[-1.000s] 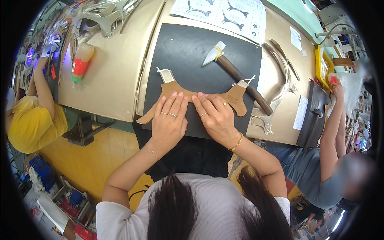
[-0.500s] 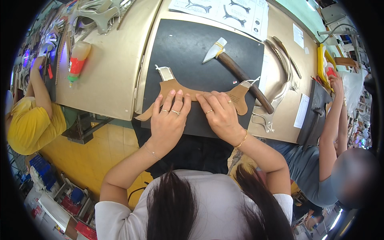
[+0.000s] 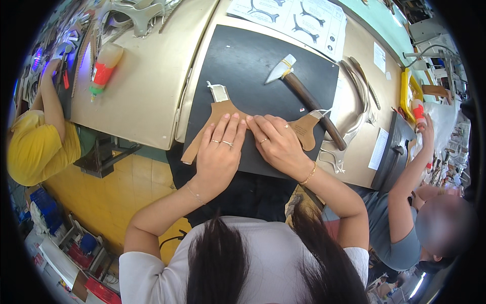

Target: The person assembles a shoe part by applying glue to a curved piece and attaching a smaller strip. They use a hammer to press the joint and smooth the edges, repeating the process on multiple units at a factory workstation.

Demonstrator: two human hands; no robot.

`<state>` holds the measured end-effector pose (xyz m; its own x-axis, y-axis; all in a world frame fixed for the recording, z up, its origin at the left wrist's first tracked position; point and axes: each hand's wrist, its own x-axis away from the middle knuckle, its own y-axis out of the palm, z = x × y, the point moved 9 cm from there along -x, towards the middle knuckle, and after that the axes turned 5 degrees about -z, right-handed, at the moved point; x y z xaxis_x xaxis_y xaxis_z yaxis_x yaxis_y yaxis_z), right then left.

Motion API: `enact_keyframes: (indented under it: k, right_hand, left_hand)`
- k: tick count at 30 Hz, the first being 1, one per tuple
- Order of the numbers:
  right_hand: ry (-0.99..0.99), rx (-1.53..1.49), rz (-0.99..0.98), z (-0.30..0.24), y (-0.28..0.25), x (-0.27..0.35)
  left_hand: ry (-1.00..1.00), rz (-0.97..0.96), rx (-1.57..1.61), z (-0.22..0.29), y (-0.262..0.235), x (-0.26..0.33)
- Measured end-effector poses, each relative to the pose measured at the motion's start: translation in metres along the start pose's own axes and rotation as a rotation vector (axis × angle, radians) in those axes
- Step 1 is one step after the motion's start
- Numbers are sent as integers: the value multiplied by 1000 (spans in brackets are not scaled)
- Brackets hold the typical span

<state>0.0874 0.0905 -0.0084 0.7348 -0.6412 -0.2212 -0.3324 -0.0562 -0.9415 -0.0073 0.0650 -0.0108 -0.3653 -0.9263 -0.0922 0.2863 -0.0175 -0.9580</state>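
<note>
A tan leather piece (image 3: 226,107), forked into several arms, lies on the black mat (image 3: 243,61) in front of me. White-tipped ends with short cords stick out at its upper left and right. My left hand (image 3: 220,147) presses its fingers on the middle of the leather, close together. Beside it my right hand (image 3: 283,147) is curled over the same stretch, fingertips nearly meeting the left ones. Both thumbs are mostly hidden. Beyond the right hand, a hammer (image 3: 311,99) with a dark wooden handle lies slantwise, its handle passing behind the leather's right end.
Printed drawings (image 3: 298,25) lie at the far edge. Curved grey frame parts (image 3: 357,119) rest right of the mat. A glue bottle (image 3: 105,68) with a red band is on the left table. Co-workers sit left and right; the right one reaches toward a bottle (image 3: 418,110) near a yellow tray (image 3: 409,88).
My hands have come closer together at the middle of the leather, and its left arm shows more. The right co-worker's hand has moved lower, away from the yellow tray. The whole view has shifted slightly.
</note>
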Motion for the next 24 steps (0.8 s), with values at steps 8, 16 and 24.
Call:
enact_keyframes:
  k: [8,16,24]
  right_hand:
    - [37,220,33,-2,-4,8]
    - [60,313,20,-3,0,14]
    - [124,92,-27,4,-15,-3]
  left_hand:
    - [-49,-29,-68,-5,1,1]
    - [-199,-27,-79,-12,-3,-23]
    - [359,-227,844,52,-31,47]
